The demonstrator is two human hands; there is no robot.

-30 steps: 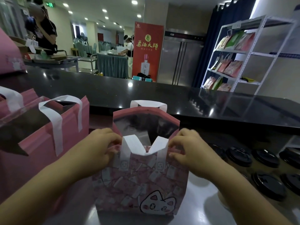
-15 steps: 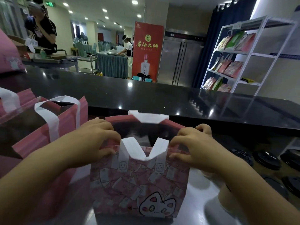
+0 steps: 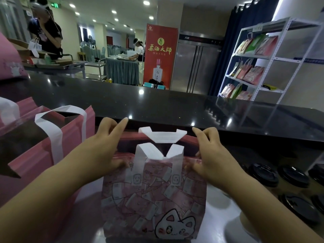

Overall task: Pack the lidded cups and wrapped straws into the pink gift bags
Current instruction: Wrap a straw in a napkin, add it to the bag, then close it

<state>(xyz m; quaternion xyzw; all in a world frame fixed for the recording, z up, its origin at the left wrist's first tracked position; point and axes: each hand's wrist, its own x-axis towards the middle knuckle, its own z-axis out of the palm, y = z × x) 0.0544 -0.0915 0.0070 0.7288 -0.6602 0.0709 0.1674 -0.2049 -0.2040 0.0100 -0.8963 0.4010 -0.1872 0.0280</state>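
Counter point(image 3: 175, 109), black and glossy, ran behind the lower work surface. Second open pink bag point(image 3: 70, 142) stood at far left. Pink gift bag point(image 3: 154, 199) stood upright in the middle, cat print toward the camera, between both hands. Left hand point(image 3: 103, 151) and right hand point(image 3: 212, 158) each gripped an upper corner of the near panel, thumb on the outer face, index finger stretched toward the far panel, so the mouth was held apart. Lidded cups point(image 3: 263, 174) with black lids waited just right of the bag. White handles point(image 3: 159, 151) lay folded flat at the rim. No straws were visible.

The bag was probably light, thin-walled and easily creased, so the rim corners suited opening and the handles suited lifting once it was loaded. The cups probably wanted an upright grasp around the body, not the lid.
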